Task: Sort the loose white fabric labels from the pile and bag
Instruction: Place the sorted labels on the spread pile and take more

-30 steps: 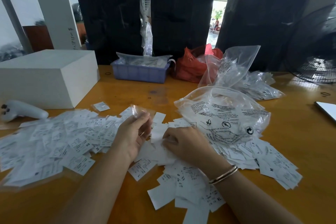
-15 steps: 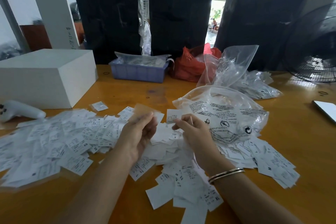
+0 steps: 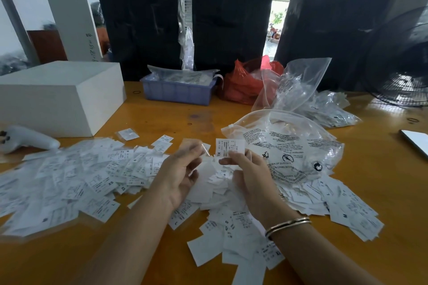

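Head view: right hand (image 3: 249, 176) pinches an XL label (image 3: 230, 147) above the label pile (image 3: 222, 192); left hand (image 3: 179, 174) pinches a small clear bag (image 3: 193, 146) beside it. Sorting step; next, likely slipping that label into the bag.

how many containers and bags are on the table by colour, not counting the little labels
white box: 1
blue tray: 1
red plastic bag: 1
large clear plastic bags, one printed and one upright behind it: 2
total: 5
The heap of small clear packets at the right is too jumbled to count.
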